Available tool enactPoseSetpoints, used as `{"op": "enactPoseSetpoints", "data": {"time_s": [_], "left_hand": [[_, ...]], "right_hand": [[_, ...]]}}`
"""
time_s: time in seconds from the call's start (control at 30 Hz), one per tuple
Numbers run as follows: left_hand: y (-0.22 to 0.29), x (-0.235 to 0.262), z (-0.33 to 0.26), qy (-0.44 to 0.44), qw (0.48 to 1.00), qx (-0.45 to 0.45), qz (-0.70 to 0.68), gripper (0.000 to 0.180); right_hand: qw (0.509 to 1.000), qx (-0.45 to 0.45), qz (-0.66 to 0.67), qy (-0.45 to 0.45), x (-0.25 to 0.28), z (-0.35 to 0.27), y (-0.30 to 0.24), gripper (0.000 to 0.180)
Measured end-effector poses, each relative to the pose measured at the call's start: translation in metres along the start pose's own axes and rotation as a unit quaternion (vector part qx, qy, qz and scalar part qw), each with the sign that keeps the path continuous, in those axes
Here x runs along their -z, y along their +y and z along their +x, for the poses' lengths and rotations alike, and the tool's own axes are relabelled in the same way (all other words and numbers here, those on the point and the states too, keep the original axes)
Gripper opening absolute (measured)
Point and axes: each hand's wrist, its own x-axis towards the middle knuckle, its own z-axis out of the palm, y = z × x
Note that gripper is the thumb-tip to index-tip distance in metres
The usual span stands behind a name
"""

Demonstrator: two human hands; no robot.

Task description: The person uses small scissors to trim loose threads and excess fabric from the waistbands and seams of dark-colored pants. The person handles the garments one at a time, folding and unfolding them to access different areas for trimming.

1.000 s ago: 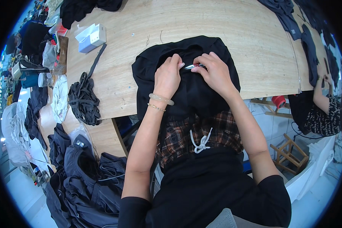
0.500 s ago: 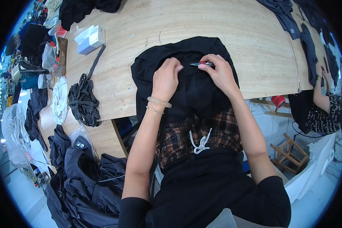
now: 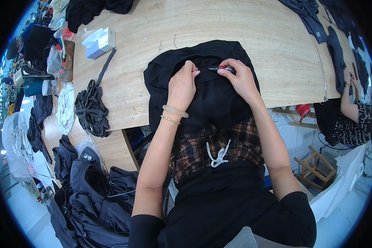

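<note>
right hand grips the red-handled snips over the black garment, tips aimed toward the garment's left side, long axis running crosswise! left hand, over the garment's left half, holding what? can't tell.

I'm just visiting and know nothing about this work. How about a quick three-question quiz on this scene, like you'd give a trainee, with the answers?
1. Which hand holds the small red-and-silver tool?
2. True or false: the tissue box is to the person's left of the black cloth.
3. Fill in the colour: the tied cord on the plaid fabric is ____.

Key:
1. The right hand.
2. True.
3. White.
</note>
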Motion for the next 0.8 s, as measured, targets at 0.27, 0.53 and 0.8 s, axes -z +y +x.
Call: {"op": "enactPoseSetpoints", "data": {"time_s": [0.27,0.53,0.8], "left_hand": [[0.007,0.004,-0.005,0.001,0.996,-0.075,0.039,0.012],[0.005,0.004,0.004,-0.012,0.999,-0.033,0.025,0.009],[0.008,0.008,0.005,-0.014,1.0,-0.022,0.012,0.008]], "right_hand": [[1.0,-0.001,0.006,-0.004,0.002,-0.001,-0.003,0.024],[0.993,0.063,-0.091,-0.042,0.006,-0.002,-0.011,0.023],[0.968,0.151,-0.198,-0.032,0.002,0.0,-0.024,0.022]]}}
